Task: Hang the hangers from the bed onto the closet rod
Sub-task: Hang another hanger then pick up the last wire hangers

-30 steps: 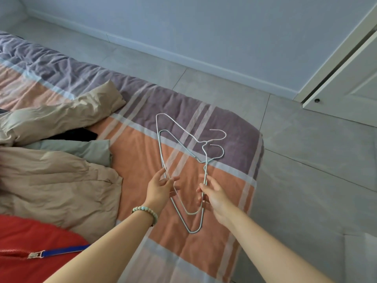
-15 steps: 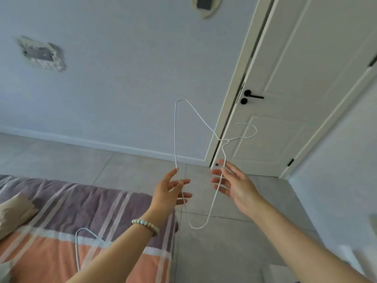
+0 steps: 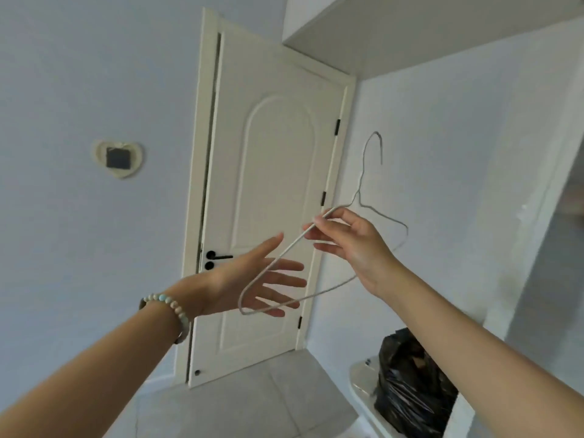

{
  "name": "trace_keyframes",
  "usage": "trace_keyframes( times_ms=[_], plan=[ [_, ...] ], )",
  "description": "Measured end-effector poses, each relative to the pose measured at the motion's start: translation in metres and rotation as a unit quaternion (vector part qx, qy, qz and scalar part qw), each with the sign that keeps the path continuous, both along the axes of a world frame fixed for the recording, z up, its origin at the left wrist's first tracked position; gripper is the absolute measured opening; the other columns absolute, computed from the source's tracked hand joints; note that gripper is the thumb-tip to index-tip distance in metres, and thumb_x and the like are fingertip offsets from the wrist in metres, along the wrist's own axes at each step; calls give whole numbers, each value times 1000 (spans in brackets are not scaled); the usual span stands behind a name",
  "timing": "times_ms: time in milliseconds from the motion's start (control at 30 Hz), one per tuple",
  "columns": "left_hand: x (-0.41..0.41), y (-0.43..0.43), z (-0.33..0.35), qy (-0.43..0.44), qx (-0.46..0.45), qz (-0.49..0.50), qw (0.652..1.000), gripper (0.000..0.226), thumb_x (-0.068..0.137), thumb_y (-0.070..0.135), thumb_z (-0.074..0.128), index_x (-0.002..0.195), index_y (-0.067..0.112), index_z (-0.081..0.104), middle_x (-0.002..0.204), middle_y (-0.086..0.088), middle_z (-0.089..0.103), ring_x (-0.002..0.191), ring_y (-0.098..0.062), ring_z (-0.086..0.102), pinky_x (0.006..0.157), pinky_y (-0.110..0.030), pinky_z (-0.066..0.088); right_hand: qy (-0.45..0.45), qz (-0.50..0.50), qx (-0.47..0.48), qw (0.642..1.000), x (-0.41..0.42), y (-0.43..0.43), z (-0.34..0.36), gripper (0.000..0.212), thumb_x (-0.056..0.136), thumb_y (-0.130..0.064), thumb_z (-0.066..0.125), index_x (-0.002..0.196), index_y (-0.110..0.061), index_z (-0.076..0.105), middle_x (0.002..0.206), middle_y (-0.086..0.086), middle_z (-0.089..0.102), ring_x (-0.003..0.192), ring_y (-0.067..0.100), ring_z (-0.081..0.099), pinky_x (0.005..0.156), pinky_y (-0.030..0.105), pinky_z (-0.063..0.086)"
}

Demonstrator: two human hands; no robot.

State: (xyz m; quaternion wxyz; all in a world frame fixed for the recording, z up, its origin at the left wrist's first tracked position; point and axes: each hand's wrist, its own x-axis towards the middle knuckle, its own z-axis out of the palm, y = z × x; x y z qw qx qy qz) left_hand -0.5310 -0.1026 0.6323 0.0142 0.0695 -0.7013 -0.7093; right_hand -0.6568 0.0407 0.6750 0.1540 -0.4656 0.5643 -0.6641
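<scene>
A thin white wire hanger [image 3: 373, 175] is held up in the air in front of a white door. My right hand [image 3: 350, 245] pinches one shoulder of the wire between thumb and fingers, with the hook pointing up and to the right. My left hand [image 3: 252, 282], a bead bracelet on its wrist, is spread flat with straight fingers just behind the hanger's lower left corner and holds nothing. The bed and the closet rod are out of view.
A closed white door [image 3: 268, 184] with a black handle [image 3: 218, 257] fills the middle. A black plastic bag [image 3: 410, 384] sits on a low white ledge at the lower right. A white overhead cabinet [image 3: 426, 30] juts out above. Grey floor tiles lie below.
The view swung up and right, away from the bed toward the door. My left hand let go of the hanger and opened; my right hand lifted it with the hook upward.
</scene>
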Motion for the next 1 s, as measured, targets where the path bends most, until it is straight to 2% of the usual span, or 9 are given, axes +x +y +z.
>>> trace_keyframes(
  times_ms=[133,333,600,833,900,1000],
  plan=[
    [-32,58,54,62,-68,-67,994,62,84,59,32,128,21,53,124,-4,63,109,-33,62,97,-44,48,2,-96,-81,992,-32,71,43,7,90,-13,59,86,-13,55,86,3,74,76,11,70,71,19,56],
    [-98,150,91,205,-179,-27,962,37,96,41,38,117,19,60,107,1,71,89,-25,71,75,-31,58,4,-182,-139,973,-84,177,69,10,88,-15,62,95,-10,56,86,2,74,78,12,70,66,18,55],
    [-194,283,111,290,-189,-37,938,32,100,35,35,111,16,58,100,-2,72,73,-27,72,63,-31,59,-17,-253,-188,949,-158,303,87,5,90,-15,60,85,-14,57,87,-1,73,75,9,70,63,17,54],
    [-266,389,123,312,-161,-55,935,29,101,30,31,112,14,53,92,1,69,57,-15,67,53,-24,54,-25,-308,-196,930,-214,393,103,15,95,-15,52,80,-16,53,81,-2,71,69,7,68,61,16,53],
    [-284,417,125,316,-148,-62,935,26,101,29,31,106,16,53,89,2,69,54,-13,66,51,-23,53,-27,-331,-195,923,-227,419,106,11,94,-16,53,84,-15,56,77,-4,71,70,9,68,64,17,54],
    [-308,455,128,324,-133,-70,934,23,102,27,31,93,23,52,84,3,69,51,-11,66,49,-23,52,-18,-371,-183,910,-246,455,110,5,94,-16,53,90,-14,55,86,2,69,75,12,66,72,22,53]
  ],
)
